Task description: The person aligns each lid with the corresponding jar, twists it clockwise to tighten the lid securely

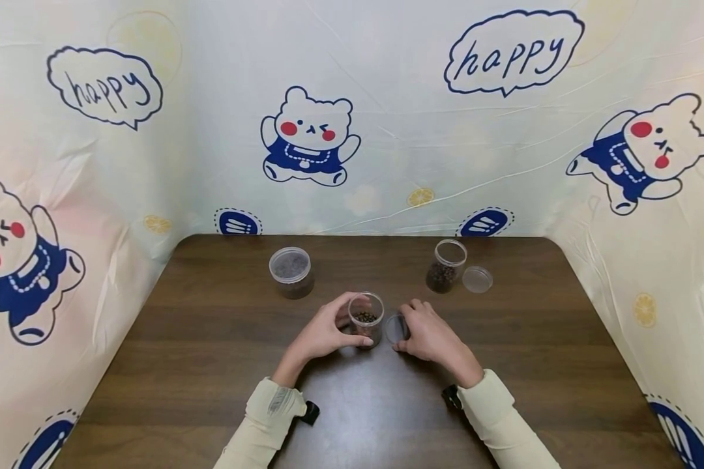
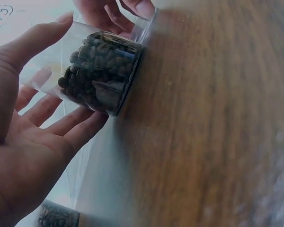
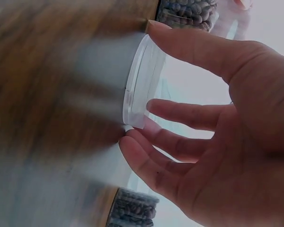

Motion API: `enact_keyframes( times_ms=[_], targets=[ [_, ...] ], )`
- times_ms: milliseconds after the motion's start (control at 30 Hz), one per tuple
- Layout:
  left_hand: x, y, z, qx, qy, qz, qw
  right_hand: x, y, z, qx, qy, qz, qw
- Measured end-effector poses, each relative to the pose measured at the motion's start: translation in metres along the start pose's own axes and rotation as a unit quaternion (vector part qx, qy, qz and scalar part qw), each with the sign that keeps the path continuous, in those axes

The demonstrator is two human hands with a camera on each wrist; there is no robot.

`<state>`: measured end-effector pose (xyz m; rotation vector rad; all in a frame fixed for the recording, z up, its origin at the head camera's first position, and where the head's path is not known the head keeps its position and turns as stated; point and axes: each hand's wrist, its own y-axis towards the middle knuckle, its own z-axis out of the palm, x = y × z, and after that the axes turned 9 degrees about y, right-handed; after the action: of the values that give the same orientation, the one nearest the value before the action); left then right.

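Observation:
In the head view, a clear open jar (image 1: pixel 366 319) partly filled with dark coffee beans stands upright near the middle of the table. My left hand (image 1: pixel 324 331) grips it from the left, with the thumb in front and the fingers behind. The beans (image 2: pixel 102 66) show through its wall in the left wrist view. Just right of the jar, my right hand (image 1: pixel 429 333) holds a clear round lid (image 1: pixel 396 330) by its edge. The right wrist view has this lid (image 3: pixel 143 85) between thumb and fingertips, low over the wood.
A wider lidded jar (image 1: pixel 291 272) with dark contents stands at the back left of the brown table (image 1: pixel 211 352). At the back right is another open jar (image 1: pixel 446 268) of beans, with its own clear lid (image 1: pixel 478 279) lying beside it. A printed curtain (image 1: pixel 387 143) surrounds the table.

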<state>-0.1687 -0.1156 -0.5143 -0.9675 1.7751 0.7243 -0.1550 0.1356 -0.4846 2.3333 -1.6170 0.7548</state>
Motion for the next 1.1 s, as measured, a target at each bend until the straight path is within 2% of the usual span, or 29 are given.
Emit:
enact_keyframes(
  times_ms=[500,1100],
  targets=[
    [0.004,0.001,0.0,0.012,-0.002,0.011,0.9999,-0.016,-0.001,-0.007,0.021,0.042,0.018,0.999],
    [0.005,0.002,0.0,0.023,0.002,0.005,0.9997,-0.018,-0.002,-0.012,-0.005,0.04,-0.048,0.998]
  ],
)
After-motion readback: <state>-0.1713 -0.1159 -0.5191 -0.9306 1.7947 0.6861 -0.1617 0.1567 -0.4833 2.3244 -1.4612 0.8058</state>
